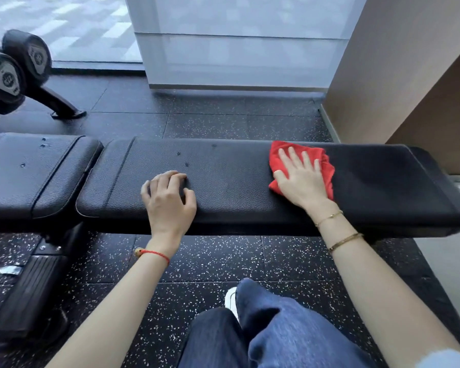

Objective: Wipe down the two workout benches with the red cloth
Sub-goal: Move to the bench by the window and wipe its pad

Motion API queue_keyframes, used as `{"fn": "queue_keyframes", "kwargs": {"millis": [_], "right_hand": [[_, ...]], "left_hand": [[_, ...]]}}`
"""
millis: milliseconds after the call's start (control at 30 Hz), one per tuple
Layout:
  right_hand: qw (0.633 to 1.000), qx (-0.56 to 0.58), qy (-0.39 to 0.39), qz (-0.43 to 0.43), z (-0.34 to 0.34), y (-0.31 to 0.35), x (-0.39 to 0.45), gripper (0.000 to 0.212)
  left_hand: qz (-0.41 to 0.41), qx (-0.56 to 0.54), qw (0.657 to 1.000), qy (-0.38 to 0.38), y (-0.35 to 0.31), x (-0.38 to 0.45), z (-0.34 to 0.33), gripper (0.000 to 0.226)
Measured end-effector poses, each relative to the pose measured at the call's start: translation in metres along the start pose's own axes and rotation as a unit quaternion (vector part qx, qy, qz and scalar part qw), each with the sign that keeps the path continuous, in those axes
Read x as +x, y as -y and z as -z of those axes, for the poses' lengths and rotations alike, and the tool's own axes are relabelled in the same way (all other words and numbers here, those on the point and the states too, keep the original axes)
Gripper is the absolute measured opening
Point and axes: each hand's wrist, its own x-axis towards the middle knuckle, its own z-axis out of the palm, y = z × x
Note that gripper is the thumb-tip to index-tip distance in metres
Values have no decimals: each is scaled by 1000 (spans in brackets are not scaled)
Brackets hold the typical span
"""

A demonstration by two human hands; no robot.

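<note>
Red cloth: the red cloth [302,166] lies bunched on the long bench pad [250,181], toward its right end, at about 2 o'clock from the middle of the view.
Right hand: the right hand [300,179] lies flat on top of the cloth, fingers straight and slightly spread, palm pressing it to the pad; cloth shows past the fingertips at 12 o'clock, and along both sides of the hand at 9 and 3 o'clock.
Left hand: the left hand [169,193] rests on the same pad, well apart from the cloth at its 9 o'clock, fingers curled with the tips on the leather, holding nothing.
Bench pad axis: the pad's long axis runs from 9 to 3 o'clock across the view, its near edge facing the person.
Cloth axis: crumpled, with no clear long axis; its folds spread roughly from 11 to 5 o'clock.
Second pad: a shorter black pad [35,171] sits just beside the long pad's left end, a narrow gap between them; small dark spots mark both.
Bench frame: a black metal base [29,290] shows below the short pad at 8 o'clock.
Dumbbells: black dumbbells [11,73] sit on a rack at 10 o'clock, well behind the pads.
Floor: speckled black rubber flooring [210,261].
Wall: a tan wall [396,75] stands at 2 o'clock, close behind the pad's right end.
Person: legs in blue jeans [271,330] at 6 o'clock; a red string on the left wrist, two gold bracelets on the right.
</note>
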Motion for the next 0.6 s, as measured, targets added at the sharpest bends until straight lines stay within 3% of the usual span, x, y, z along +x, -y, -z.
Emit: {"fn": "queue_keyframes", "kwargs": {"millis": [133, 200, 267, 433, 533, 600], "right_hand": [[989, 2, 3, 148, -10, 32, -35, 64], [984, 8, 4, 179, -10, 19, -48, 64], [988, 12, 1, 157, -7, -6, -50, 64], [1000, 0, 3, -18, 7, -63, -16, 60], [997, -5, 13, -70, 8, -43, 16, 60], [999, -2, 19, -47, 6, -12, 28, 61]], "left_hand": [[3, 14, 1000, 0, -9, 1, -10, 30], [-9, 23, 1000, -9, -5, -1, -12, 32], [-21, 22, 999, -20, -2, -2, -12, 33], [-21, 30, 999, -33, -5, -5, -15, 33], [-17, 34, 999, -36, -7, -4, -15, 32], [-18, 39, 998, -37, -7, -4, -15, 32]]}}
